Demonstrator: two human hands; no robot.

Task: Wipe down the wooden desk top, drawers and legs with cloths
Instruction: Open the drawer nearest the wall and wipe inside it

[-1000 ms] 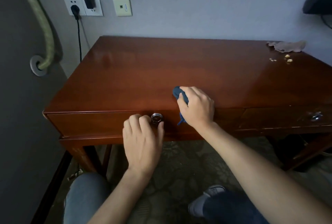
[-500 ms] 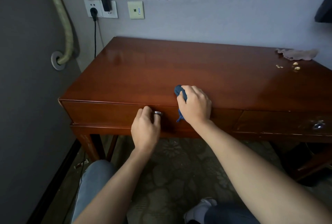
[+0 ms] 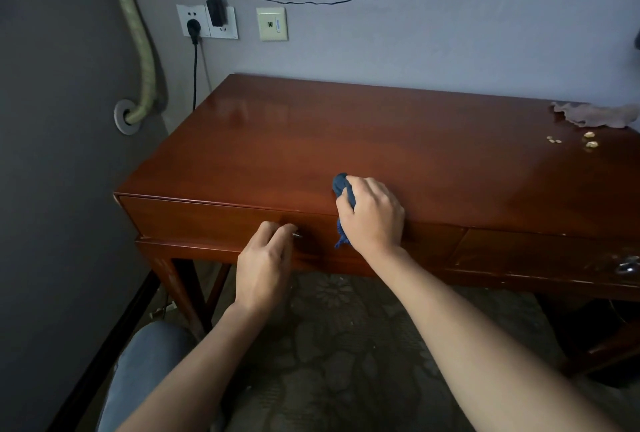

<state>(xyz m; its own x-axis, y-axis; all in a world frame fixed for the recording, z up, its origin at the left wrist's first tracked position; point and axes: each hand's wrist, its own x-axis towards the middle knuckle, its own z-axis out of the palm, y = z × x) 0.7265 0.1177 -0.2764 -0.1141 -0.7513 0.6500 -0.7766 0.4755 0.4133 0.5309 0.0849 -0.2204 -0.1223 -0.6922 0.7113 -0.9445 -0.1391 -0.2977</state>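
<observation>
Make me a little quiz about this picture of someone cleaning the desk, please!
1. True or false: the right hand holds a blue cloth at the front edge of the desk.
2. What is the left hand touching? A) the wall socket B) the knob on the left drawer C) the crumbs
3. Fill in: the crumbs lie near the far ____ corner of the desk.

Key: 1 true; 2 B; 3 right
</observation>
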